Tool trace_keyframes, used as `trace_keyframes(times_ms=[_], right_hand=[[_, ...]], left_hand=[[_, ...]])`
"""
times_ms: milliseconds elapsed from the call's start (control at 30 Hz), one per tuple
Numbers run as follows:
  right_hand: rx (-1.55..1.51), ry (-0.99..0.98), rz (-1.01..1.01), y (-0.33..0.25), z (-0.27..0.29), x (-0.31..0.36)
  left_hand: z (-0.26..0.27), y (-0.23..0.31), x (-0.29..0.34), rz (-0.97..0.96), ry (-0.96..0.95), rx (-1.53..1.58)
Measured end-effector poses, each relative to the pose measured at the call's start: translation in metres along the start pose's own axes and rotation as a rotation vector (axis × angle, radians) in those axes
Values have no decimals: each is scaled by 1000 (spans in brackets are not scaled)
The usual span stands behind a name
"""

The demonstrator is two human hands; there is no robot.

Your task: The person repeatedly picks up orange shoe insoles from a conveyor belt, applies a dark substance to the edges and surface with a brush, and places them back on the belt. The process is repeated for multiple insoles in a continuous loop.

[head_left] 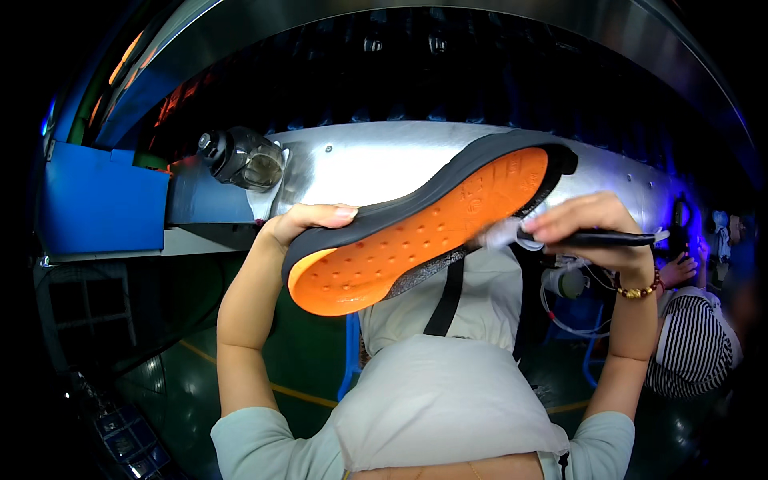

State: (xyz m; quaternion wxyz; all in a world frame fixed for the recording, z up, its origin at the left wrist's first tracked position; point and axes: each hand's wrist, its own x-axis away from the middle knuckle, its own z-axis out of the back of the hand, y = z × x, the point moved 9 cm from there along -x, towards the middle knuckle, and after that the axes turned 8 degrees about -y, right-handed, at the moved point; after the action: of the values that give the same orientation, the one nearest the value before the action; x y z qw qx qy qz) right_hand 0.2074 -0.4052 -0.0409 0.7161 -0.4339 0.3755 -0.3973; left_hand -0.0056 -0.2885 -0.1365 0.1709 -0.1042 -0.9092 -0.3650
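My left hand [300, 226] grips a shoe sole [424, 240] by its rounded left end, with the thumb lying on the black rim. The sole is tilted, its orange inner face toward me, dotted with small bumps and ringed by a black sidewall. In my right hand [588, 220] is a brush [604, 238] with a black handle. Its pale head is blurred and lies against the sole's lower edge near the middle. A beaded bracelet [638, 293] circles my right wrist. Parts of the left fingers are hidden behind the sole.
Beyond the sole runs a shiny metal bench [360, 160]. A clear bottle with a black lid [254, 164] is at its left, beside a blue box [104, 200]. At right are a round container [565, 282] and another person in striped cloth [690, 344].
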Motion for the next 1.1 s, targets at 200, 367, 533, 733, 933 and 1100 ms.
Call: trace_keyframes(times_ms=[200,367,533,733,933,1100], right_hand=[[80,-50,-99,7,9,-1],[-179,138,-38,9,-18,-34],[41,834,-208,79,59,7],[-272,496,-3,35,-10,-1],[-618,757,144,70,18,36],[-817,804,34,104,-2,25]], left_hand=[[-2,5,0,-40,158,-15],[-22,-11,-46,-300,-210,461],[-17,-21,-70,-311,-287,521],[-25,13,-14,-491,-130,202],[-48,189,61,-1081,-291,213],[50,328,95,-1545,-181,755]])
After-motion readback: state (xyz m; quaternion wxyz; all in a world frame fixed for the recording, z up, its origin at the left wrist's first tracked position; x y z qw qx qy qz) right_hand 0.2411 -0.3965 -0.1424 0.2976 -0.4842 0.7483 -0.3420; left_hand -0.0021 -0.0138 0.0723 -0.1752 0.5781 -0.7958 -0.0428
